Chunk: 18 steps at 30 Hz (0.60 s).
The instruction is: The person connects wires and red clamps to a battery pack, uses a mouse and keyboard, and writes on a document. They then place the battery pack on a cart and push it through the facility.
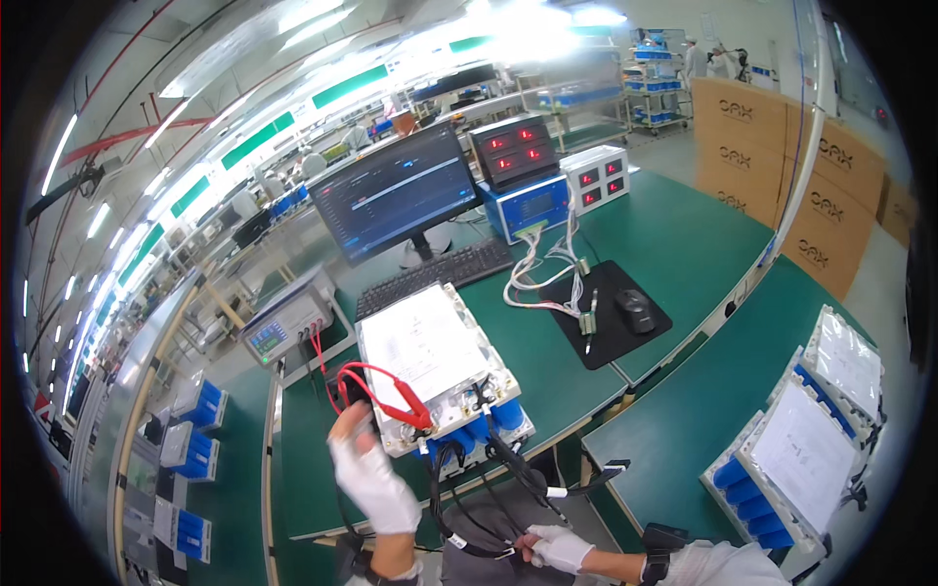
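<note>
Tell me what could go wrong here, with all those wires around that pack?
The left hand is by the red clip lead on the battery pack; a slipped clip might touch the wrong metal. The right hand holds black cables that hang off the green bench edge and could snag.

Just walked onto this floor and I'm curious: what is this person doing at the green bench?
A person in white gloves works on a battery pack with blue cells, lying on the green workbench. The left hand is raised by a red clip lead that reaches the pack's near edge. The right hand holds black cables hanging from the pack's front. A monitor and keyboard stand behind.
</note>
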### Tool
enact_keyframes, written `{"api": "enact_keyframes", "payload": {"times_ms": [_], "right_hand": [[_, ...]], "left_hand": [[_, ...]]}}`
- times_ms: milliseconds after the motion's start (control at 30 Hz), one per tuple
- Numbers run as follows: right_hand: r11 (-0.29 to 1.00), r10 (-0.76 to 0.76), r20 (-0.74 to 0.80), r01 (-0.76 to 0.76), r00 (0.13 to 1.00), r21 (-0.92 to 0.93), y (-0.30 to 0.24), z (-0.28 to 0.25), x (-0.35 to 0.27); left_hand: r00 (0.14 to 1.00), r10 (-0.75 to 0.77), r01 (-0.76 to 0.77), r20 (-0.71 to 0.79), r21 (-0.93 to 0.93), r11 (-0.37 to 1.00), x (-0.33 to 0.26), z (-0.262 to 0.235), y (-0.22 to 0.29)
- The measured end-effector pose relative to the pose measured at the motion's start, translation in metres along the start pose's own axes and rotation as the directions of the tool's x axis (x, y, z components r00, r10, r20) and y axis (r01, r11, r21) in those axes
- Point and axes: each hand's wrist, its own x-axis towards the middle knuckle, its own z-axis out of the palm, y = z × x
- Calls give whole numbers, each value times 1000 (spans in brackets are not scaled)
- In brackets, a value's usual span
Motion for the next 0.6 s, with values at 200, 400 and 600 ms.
{"api": "enact_keyframes", "payload": {"times_ms": [200, 400, 600], "right_hand": [[995, -87, -29, 89, 996, 51, -22, 20, -17], [990, -130, -65, 134, 989, 54, -18, 25, -11], [991, -109, -107, 116, 988, 61, -23, 26, -16]], "left_hand": [[891, -79, 265, -447, 369, 891, -58, -81, -110], [840, -22, 304, -542, 437, 847, -125, -117, -178], [811, -549, 577, -203, 429, 694, -152, -141, -196]]}}
